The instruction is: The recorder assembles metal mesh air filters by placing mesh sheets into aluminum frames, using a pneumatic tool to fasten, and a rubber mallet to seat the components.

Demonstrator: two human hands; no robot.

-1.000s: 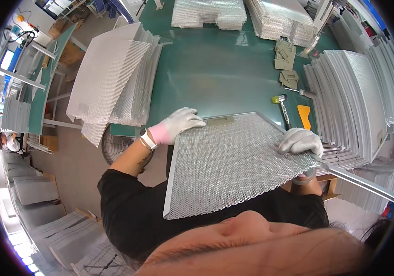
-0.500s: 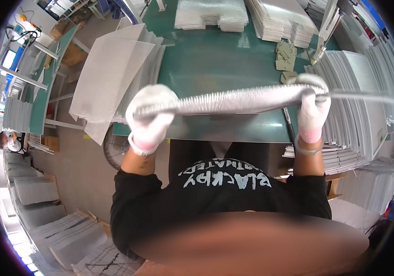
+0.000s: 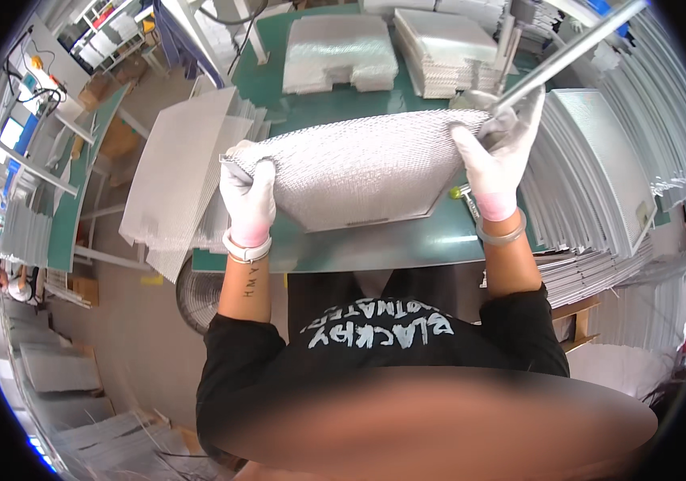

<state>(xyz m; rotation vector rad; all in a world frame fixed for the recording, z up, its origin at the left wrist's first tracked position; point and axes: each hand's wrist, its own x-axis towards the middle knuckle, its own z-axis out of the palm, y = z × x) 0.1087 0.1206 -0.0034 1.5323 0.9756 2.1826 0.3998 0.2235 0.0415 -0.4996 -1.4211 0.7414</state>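
Note:
My two white-gloved hands hold up a silver honeycomb-mesh panel (image 3: 359, 164) above the green table (image 3: 311, 255). My left hand (image 3: 248, 192) is closed on its left end, the thumb on the near side. My right hand (image 3: 499, 152) grips the upper right corner, its thumb against the panel and some fingers stretched upward. A long metal bar (image 3: 571, 56) slants up and right from my right hand; how it is held is partly hidden. The panel leans with its broad face toward me. Below my right hand lies a slim tool with a green end (image 3: 462, 193).
Notched mesh sheets (image 3: 339, 52) and another sheet stack (image 3: 447, 48) sit at the table's back. Large mesh sheets (image 3: 171, 164) lean at the left, framed panels (image 3: 599, 160) at the right. A floor fan (image 3: 197, 301) stands below the table's left edge.
The panel has turned from nearly edge-on to showing its broad face. The bar at my right hand has swung from level to slanting up and right. My right hand's fingers have stretched upward.

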